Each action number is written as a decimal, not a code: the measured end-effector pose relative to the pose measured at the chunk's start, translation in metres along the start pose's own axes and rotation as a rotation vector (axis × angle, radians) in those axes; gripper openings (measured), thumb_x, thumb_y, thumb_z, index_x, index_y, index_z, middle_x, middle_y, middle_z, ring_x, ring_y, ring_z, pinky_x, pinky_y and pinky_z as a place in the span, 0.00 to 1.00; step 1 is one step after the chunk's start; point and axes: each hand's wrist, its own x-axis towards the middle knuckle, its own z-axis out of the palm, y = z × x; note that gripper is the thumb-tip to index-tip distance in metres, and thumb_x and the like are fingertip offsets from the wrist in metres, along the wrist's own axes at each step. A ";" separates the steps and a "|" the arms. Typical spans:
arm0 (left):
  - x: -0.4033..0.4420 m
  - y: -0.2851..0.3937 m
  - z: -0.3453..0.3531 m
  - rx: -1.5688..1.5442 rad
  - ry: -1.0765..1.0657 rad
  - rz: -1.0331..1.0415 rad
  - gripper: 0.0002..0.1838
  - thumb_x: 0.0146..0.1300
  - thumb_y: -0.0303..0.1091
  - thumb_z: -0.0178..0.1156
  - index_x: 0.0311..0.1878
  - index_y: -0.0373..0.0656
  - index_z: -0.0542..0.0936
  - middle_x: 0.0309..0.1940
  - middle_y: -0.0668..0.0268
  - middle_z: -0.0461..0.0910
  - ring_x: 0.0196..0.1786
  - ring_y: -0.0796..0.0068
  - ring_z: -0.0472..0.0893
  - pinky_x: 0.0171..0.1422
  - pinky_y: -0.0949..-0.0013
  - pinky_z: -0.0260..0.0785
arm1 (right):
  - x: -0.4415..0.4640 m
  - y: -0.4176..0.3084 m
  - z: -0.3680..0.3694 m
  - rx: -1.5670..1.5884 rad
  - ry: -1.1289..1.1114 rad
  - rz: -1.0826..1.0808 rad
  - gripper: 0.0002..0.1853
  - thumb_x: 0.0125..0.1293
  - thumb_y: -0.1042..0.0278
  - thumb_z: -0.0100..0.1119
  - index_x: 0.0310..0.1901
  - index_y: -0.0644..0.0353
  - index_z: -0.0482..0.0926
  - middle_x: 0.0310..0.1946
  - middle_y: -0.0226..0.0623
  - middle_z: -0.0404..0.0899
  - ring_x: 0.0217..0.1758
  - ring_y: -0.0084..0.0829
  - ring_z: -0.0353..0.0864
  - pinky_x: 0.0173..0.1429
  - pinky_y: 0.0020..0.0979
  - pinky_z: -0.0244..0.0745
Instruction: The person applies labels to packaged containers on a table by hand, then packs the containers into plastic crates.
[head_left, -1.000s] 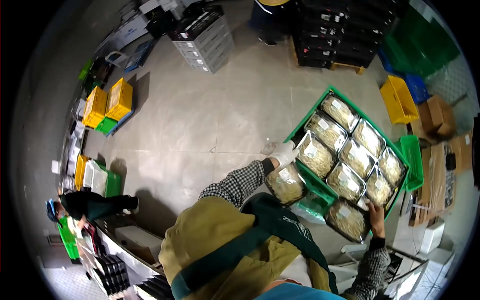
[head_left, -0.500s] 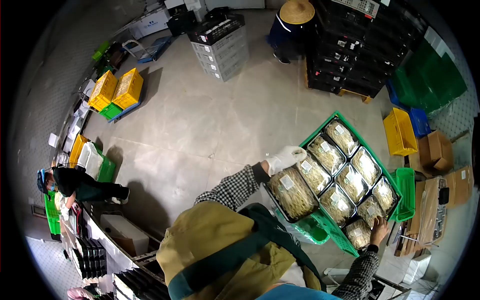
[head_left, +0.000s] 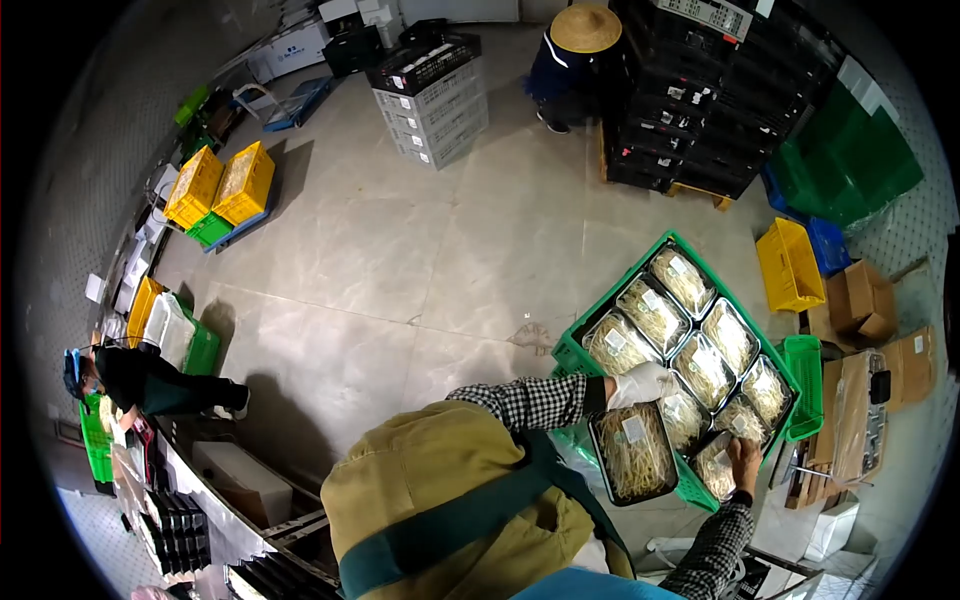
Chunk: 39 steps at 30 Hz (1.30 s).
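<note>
My left hand [head_left: 641,385], in a white glove, grips the upper edge of a black tray pack [head_left: 636,462] of pale, stringy produce under clear film with a white label. This pack hangs over the near left side of a green crate [head_left: 603,302]. Several similar tray packs [head_left: 704,366] sit in rows inside the crate. My bare right hand [head_left: 743,464] has its fingers closed on the right edge of another tray pack [head_left: 714,468] at the crate's near corner. That pack looks slightly tilted, and my fingertips are partly hidden.
A yellow crate [head_left: 790,265], a green bin [head_left: 803,385] and cardboard boxes [head_left: 862,300] stand to the right. Stacked black crates [head_left: 690,110] and a person in a straw hat [head_left: 586,28] are ahead. Another person [head_left: 150,380] works at the left. Grey crates [head_left: 432,115] stand mid-floor.
My left hand has carried its tray pack right and nearer to my body, away from the crate's left corner. My right hand has shifted slightly left, and the pack under it has tilted.
</note>
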 end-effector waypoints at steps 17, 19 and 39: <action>-0.024 0.028 0.074 -0.172 -0.171 0.083 0.13 0.67 0.33 0.56 0.50 0.35 0.78 0.32 0.68 0.81 0.26 0.82 0.76 0.36 0.80 0.68 | -0.148 -0.216 -0.039 1.134 0.014 0.421 0.34 0.62 0.53 0.61 0.64 0.66 0.64 0.57 0.42 0.72 0.60 0.29 0.69 0.62 0.30 0.65; -0.040 0.048 0.126 -0.077 -0.381 0.071 0.12 0.67 0.33 0.54 0.47 0.35 0.78 0.32 0.67 0.81 0.28 0.81 0.78 0.38 0.77 0.69 | -0.210 -0.235 -0.044 1.321 0.213 0.670 0.29 0.65 0.56 0.59 0.61 0.66 0.67 0.51 0.39 0.76 0.55 0.25 0.71 0.61 0.28 0.65; 0.155 -0.001 0.152 0.082 -0.658 -0.151 0.13 0.63 0.36 0.57 0.47 0.39 0.77 0.29 0.69 0.77 0.20 0.81 0.71 0.20 0.76 0.66 | -0.771 -0.362 -0.067 -0.865 0.974 2.463 0.31 0.65 0.40 0.48 0.52 0.64 0.74 0.50 0.44 0.77 0.52 0.42 0.76 0.57 0.40 0.69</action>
